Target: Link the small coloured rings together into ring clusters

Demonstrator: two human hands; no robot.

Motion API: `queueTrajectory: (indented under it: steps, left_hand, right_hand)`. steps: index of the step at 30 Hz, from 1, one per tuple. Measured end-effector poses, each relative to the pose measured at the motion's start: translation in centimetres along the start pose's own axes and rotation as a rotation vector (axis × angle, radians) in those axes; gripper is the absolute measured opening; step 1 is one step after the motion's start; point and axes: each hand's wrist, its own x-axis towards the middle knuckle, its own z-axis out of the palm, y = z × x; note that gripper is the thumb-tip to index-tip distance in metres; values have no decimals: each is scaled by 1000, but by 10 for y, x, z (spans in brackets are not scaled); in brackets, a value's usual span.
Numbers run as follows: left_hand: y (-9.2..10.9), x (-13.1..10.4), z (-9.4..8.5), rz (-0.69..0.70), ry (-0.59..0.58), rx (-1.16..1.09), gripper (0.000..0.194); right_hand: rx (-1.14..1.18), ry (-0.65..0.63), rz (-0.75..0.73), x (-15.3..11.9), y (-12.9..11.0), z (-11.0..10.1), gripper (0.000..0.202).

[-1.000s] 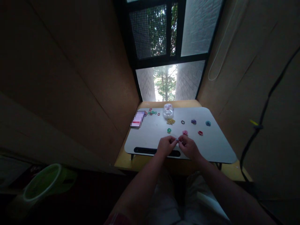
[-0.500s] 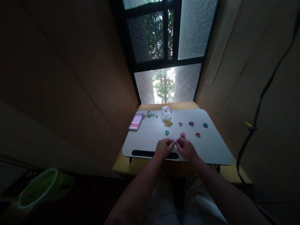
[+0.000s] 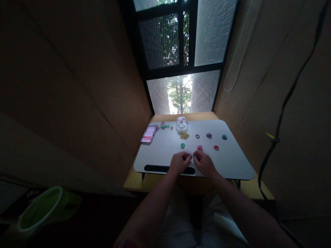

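Over the near half of a white lap table [image 3: 155, 151], my left hand [image 3: 180, 162] and my right hand [image 3: 204, 162] meet with their fingertips almost touching. Both pinch a small pale blue band [image 3: 191, 155], mostly hidden by the fingers. Just beyond my right hand is a pink cluster of small bands [image 3: 200, 147], with a red cluster [image 3: 216, 147] to its right. A green cluster [image 3: 182, 146] lies beyond my left hand. Farther back are yellow bands [image 3: 184, 136], a dark ring [image 3: 197, 136], a purple cluster [image 3: 209, 135] and a teal cluster [image 3: 224, 137].
A clear plastic jar [image 3: 181, 125] stands at the back. Loose red and green bands [image 3: 164, 126] lie left of it, near a blurred phone-like rectangle [image 3: 149, 134]. A black slot [image 3: 157, 168] runs along the near edge. A black cable [image 3: 281, 113] hangs at right; a green bin [image 3: 49, 208] stands lower left.
The view has shifted slightly. My hands stay together at the same place, and a bit more of the pale band shows between the fingertips.
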Motion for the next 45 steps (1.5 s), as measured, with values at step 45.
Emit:
queueTrajectory:
  steps: [45]
  left_hand:
    - [-3, 1, 1, -19, 3, 7, 18]
  right_hand:
    - [5, 15, -3, 0, 1, 1, 11]
